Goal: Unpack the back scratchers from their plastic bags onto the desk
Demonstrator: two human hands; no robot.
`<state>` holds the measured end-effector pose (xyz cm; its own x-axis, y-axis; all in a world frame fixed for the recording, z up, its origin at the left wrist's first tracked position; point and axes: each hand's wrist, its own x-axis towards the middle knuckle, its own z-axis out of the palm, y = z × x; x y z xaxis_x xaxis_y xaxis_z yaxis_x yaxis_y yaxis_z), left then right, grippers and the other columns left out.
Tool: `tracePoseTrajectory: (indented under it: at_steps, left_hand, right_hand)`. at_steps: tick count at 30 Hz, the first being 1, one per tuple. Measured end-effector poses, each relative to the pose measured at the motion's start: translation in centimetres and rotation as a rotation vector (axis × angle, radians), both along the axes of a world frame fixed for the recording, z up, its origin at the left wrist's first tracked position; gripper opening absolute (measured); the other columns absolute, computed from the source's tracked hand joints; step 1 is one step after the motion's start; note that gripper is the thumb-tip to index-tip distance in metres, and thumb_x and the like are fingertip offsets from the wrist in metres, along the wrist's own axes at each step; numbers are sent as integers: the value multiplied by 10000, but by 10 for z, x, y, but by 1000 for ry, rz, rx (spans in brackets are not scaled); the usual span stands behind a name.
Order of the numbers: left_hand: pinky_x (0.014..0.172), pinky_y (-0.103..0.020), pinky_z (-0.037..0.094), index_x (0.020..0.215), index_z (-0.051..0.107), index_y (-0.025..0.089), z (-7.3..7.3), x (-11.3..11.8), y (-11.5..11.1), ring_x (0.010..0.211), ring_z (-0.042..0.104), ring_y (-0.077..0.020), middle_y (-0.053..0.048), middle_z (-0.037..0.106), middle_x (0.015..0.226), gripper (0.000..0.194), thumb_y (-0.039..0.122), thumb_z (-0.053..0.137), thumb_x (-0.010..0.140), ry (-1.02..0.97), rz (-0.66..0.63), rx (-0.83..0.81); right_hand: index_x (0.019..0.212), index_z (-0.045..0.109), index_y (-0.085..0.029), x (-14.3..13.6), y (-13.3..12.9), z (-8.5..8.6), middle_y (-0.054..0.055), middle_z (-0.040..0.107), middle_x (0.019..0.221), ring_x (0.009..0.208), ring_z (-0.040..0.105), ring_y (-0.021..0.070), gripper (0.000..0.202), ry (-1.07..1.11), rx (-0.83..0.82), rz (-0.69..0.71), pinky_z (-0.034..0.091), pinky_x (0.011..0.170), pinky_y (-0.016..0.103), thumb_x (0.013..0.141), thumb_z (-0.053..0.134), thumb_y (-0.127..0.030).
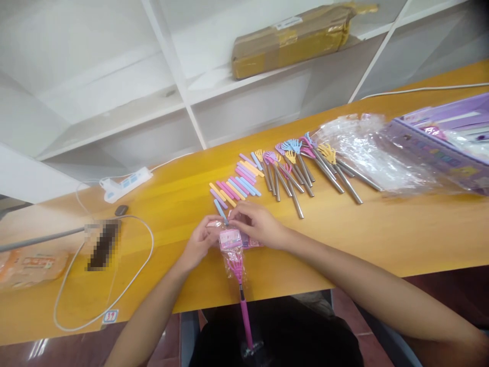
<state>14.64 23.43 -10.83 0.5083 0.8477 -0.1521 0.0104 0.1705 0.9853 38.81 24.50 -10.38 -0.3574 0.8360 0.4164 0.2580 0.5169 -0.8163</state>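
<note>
A pink back scratcher lies in a clear plastic bag, claw end towards the table and handle hanging over the front edge by my lap. A pink printed card shows at the top of the bag. My left hand pinches the bag's upper left side, fingers closed. My right hand is closed at the bag's top edge, its fingertips beside the left ones. More pink cards lie partly hidden under the right hand. Just beyond my fingers are several coloured tubes in blue, pink, orange and purple.
Several back scratchers with metal rods and coloured claws lie right of centre. Clear plastic bags and a purple box stand further right. On the left are a power strip and a looped white cable. A taped carton rests on the shelf.
</note>
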Motion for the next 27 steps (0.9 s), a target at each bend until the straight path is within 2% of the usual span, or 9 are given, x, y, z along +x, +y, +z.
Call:
tracePoseTrajectory:
  at_steps: [2,4,6,10,13,17,23,27]
  left_hand:
    - [785,-297,586,1294,628,194,-2,0,0,893,776,-230,-100,802,1060,564,448,870,852,87,-102,-20]
    - [862,-321,584,1253,686,169,-3,2,-1,971,769,-241,-120,794,1130,487,378,874,856,140,-149,-20]
    - [902,-347,581,1220,722,149,-5,4,-1,993,765,-250,-135,792,1153,435,390,847,880,142,-146,-9]
    - [835,-327,584,1111,756,137,-4,6,0,903,758,-233,-116,805,1052,398,425,859,858,149,-82,27]
    - [827,-320,582,1103,757,136,-2,6,-1,882,755,-225,-112,804,1026,403,433,864,851,137,-63,22]
    - [904,-333,573,1233,731,161,-3,6,-2,985,751,-235,-118,794,1119,431,413,828,896,110,-79,36]
    - [898,-327,556,1208,737,174,-4,8,1,1009,724,-242,-103,781,1139,397,477,749,952,133,-50,128]
    - [875,-317,545,1100,767,176,-6,5,1,978,710,-236,-77,775,1048,381,521,622,1026,228,18,258]
  right_hand:
    - [951,690,-173,1,1,1,15,621,832,746,544,130,137,24,29,-40,409,704,249,1021,663,-288]
    - [942,688,-170,3,0,4,15,604,813,731,527,129,139,31,52,-49,402,688,247,1019,655,-281]
    - [939,695,-170,5,-1,6,9,581,789,724,516,130,130,10,79,15,400,682,248,1006,666,-278]
    - [1001,721,-185,10,-2,7,34,619,889,789,553,142,133,-101,154,189,430,726,266,1007,663,-305]
    - [1027,730,-200,13,-1,4,44,620,974,843,572,145,125,-189,231,205,442,756,273,1008,658,-300]
    - [1028,739,-200,14,2,1,56,612,1000,885,580,155,119,-231,300,211,459,778,282,1005,656,-281]
    - [996,726,-196,5,0,-8,72,613,1016,890,590,163,206,-170,258,151,486,785,287,1057,605,-352]
    - [1067,647,-186,-2,-3,-13,76,605,1077,826,581,145,152,-118,114,63,492,746,281,1003,677,-320]
